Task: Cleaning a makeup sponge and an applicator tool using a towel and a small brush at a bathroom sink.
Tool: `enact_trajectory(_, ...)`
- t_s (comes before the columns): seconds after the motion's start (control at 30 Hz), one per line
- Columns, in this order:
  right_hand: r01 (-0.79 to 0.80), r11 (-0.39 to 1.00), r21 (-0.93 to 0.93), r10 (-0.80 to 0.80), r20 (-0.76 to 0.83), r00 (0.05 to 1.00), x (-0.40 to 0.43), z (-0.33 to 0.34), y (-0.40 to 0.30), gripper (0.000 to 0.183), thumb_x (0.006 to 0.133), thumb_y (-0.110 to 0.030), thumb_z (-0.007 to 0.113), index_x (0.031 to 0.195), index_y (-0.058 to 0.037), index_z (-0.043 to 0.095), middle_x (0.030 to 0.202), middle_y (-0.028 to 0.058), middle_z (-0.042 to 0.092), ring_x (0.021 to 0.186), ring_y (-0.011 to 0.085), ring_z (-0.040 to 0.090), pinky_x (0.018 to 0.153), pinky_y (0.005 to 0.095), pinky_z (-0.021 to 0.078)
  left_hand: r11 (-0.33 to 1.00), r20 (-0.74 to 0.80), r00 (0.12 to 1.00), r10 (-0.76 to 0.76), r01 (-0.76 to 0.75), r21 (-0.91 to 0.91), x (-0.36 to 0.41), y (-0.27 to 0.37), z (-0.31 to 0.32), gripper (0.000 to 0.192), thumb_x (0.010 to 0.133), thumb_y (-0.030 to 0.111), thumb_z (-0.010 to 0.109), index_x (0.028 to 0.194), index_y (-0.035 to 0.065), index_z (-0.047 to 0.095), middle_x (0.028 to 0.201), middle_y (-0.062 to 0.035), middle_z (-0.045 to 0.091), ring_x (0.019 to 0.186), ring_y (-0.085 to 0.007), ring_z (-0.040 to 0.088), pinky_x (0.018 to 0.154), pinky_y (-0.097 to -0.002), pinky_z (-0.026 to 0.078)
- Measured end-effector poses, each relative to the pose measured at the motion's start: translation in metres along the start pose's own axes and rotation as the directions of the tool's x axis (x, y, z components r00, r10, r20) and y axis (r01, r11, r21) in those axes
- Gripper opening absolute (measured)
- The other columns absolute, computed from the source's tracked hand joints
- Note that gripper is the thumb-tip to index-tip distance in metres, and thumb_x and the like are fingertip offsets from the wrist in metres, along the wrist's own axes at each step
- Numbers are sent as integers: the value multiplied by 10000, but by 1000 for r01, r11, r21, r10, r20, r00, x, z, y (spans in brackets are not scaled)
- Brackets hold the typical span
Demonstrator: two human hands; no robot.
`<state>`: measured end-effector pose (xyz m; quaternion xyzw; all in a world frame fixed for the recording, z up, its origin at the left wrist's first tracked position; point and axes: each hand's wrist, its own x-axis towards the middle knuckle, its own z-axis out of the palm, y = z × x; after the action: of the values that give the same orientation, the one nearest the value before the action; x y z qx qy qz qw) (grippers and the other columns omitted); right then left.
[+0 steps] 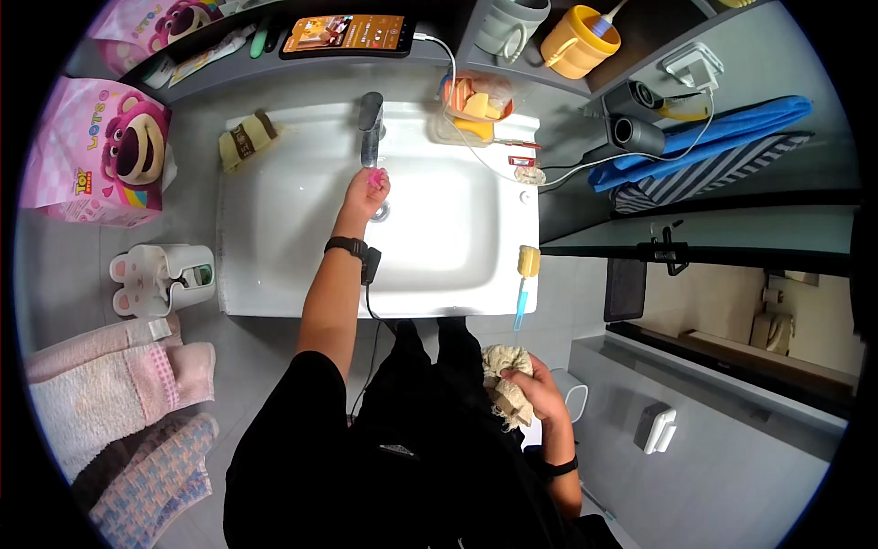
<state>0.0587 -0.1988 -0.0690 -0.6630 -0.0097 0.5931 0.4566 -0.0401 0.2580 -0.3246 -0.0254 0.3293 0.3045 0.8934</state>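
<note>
Under the spout of the faucet [371,127], my left hand [365,195] holds a small pink object [376,178] above the white washbasin [446,274]; what the object is I cannot tell. The drain [379,211] shows just beside the hand. My right hand [538,390] grips a bunched beige cloth [509,384] below the basin's front edge, at my right side. A yellow sponge brush [528,262] with a blue handle lies on the basin's right rim. On the back left corner of the basin sits a folded yellow-green cloth [247,142].
A container of sponges [477,110] stands at the basin's back right, with a white charging cable [473,152] beside it. A phone [346,36] and mugs [511,31] are on the shelf above. Towels [123,391] hang at left; a glass door with a black handle [665,252] is at right.
</note>
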Motion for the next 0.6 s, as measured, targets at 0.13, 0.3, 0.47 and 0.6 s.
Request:
enact_trajectory(0.13, -15, 1000, 19, 14, 8, 1000, 0, 0, 0, 315, 868, -12, 639, 1182, -1, 619, 1041, 71, 689, 930, 159, 652, 819, 299, 536, 923, 51, 979, 200, -205, 325, -6, -11, 4, 179, 854, -48, 619, 985, 64, 572, 960, -64, 621, 851, -147, 578, 710, -245, 470)
enact_trajectory(0.3, -15, 1000, 8, 15, 5, 1000, -2, -2, 2, 317, 868, -14, 642, 1184, 0, 617, 1041, 70, 689, 929, 159, 652, 818, 299, 536, 664, 163, 912, 376, -388, 639, -7, -3, -8, 335, 727, -103, 671, 1027, 47, 664, 1074, -5, 637, 927, -97, 525, 822, -252, 419)
enact_trajectory(0.47, -17, 1000, -2, 17, 14, 1000, -3, -2, 3, 318, 870, -24, 645, 1186, 0, 612, 1039, 70, 689, 928, 160, 652, 816, 300, 536, 529, 220, 909, 355, -389, 754, -9, 4, -13, 398, 706, -105, 671, 1079, 32, 680, 1155, -28, 643, 970, -122, 555, 863, -260, 433)
enact_trajectory(0.6, -16, 1000, -7, 16, 32, 999, -1, -6, 7, 361, 861, -26, 649, 1216, 9, 592, 1058, 87, 689, 947, 180, 661, 845, 315, 538, 397, 296, 894, 335, -419, 817, -17, -1, -1, 418, 725, -77, 682, 1131, 21, 671, 1121, -41, 653, 1019, -130, 568, 900, -256, 438)
